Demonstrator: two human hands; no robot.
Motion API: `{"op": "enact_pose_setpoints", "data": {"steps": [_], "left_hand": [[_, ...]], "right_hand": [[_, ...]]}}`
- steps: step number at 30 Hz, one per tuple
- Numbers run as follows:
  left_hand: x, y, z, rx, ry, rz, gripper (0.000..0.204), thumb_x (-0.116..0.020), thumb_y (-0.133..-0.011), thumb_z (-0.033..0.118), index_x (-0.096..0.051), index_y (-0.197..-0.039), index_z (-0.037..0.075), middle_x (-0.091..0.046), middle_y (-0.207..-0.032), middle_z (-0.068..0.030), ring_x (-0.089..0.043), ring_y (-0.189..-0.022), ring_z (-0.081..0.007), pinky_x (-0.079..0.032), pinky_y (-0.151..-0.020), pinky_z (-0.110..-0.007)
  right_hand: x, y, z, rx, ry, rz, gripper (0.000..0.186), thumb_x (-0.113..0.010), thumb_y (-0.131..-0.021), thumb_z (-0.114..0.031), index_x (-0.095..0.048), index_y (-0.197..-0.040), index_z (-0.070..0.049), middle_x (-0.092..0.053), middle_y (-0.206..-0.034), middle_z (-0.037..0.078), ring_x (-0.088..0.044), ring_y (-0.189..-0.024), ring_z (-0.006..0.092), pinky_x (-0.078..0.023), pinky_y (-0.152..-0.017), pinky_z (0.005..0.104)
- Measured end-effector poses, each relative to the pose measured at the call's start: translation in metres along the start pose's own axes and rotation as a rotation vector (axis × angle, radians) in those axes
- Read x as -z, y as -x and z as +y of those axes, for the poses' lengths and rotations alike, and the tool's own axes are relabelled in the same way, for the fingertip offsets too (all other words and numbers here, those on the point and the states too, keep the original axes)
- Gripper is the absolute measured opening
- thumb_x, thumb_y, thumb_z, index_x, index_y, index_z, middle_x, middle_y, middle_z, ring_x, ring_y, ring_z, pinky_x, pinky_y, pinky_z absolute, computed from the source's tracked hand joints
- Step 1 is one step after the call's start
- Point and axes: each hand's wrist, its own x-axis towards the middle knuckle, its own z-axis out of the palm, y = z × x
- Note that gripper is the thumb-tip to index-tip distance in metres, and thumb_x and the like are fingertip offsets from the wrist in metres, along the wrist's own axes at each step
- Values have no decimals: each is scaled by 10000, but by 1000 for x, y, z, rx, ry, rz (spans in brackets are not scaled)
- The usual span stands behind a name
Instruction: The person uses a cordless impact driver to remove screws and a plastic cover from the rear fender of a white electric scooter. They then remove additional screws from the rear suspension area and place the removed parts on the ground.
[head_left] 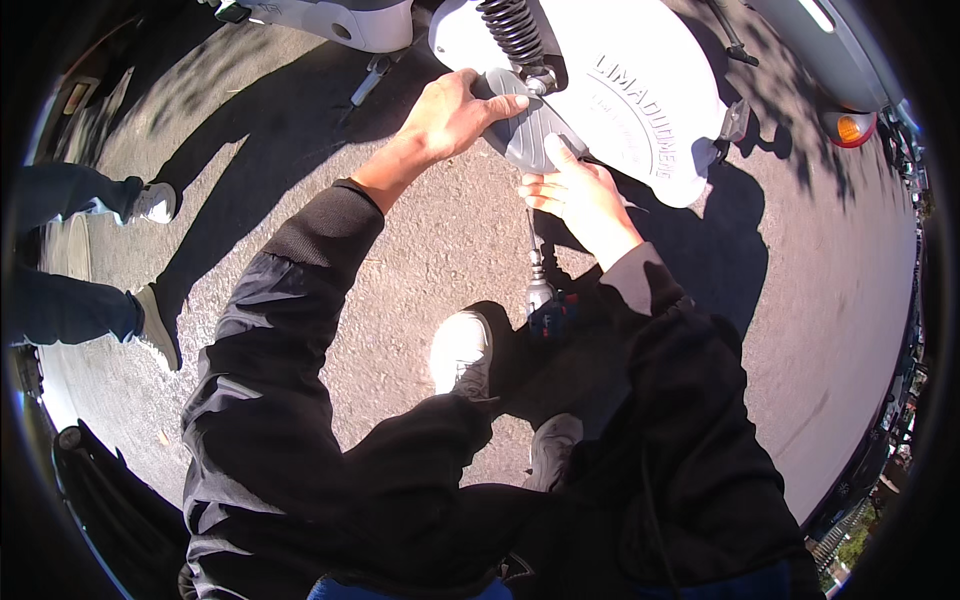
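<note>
A grey ribbed footrest (pixel 522 138) sits against the rounded white side cover (pixel 665 75) of a scooter, just below a black coil-spring shock absorber (pixel 511 32). My left hand (pixel 448 118) grips its upper left edge, thumb lying across the top and fingers curled out of sight. At the lower right end, my right hand (pixel 590 203) holds it too, with the thumb on top and the fingers underneath. Beneath my right hand a cordless driver (pixel 541 295) with a long bit rests on the ground, its body partly in shadow.
My white shoes (pixel 463 352) are on the asphalt close to the driver. Another person's legs (pixel 75 195) stand at the left. The scooter's kickstand (pixel 370 80) is left of the footrest. At the upper right is another vehicle's grey panel (pixel 835 50) with an orange lamp (pixel 852 130).
</note>
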Motion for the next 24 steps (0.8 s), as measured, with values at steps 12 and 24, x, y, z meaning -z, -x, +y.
{"op": "enact_pose_setpoints", "data": {"steps": [12,24], "left_hand": [[-16,26,-15,67,105,68,802,-707,-934,660,-661,-1128,-116,-739,-932,-218,-726,-906,-262,-566,-823,-395],[-23,36,-9,106,271,72,831,-690,-955,637,-621,-1325,-104,-757,-1065,-224,-749,-968,-264,-586,-881,-374]], "right_hand": [[6,12,6,-38,35,-7,680,-757,-961,-509,-645,-1148,135,-732,-966,237,-771,-865,297,-633,-766,358],[5,17,12,-24,-29,-20,630,-722,-993,-495,-636,-1208,91,-735,-1005,204,-766,-912,290,-627,-824,374]]}}
